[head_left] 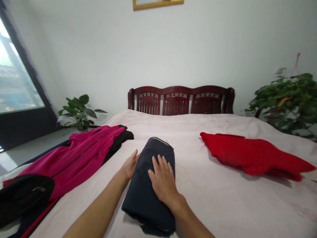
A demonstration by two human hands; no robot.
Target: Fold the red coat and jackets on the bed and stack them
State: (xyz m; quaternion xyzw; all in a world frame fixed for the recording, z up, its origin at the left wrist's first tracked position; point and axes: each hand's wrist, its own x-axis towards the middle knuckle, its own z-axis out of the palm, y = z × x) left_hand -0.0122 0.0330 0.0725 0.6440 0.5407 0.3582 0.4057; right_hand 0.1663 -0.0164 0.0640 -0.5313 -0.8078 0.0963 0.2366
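Observation:
A dark navy folded garment (151, 185) lies lengthwise on the bed in front of me, its far end showing a thin white strip. My right hand (162, 178) rests flat on its top with the fingers spread. Against the left edge is my left hand (131, 164), thumb raised and apart; its other fingertips are partly hidden by the cloth. Whether any of those fingers reach under the garment I cannot tell.
To the left lie a magenta and black zip jacket (86, 148) and other clothes. A folded red garment (247, 153) sits on the right of the pale bedsheet (198, 198). Behind stands a dark wooden headboard (175, 89), with leafy plants (80, 110) on both sides.

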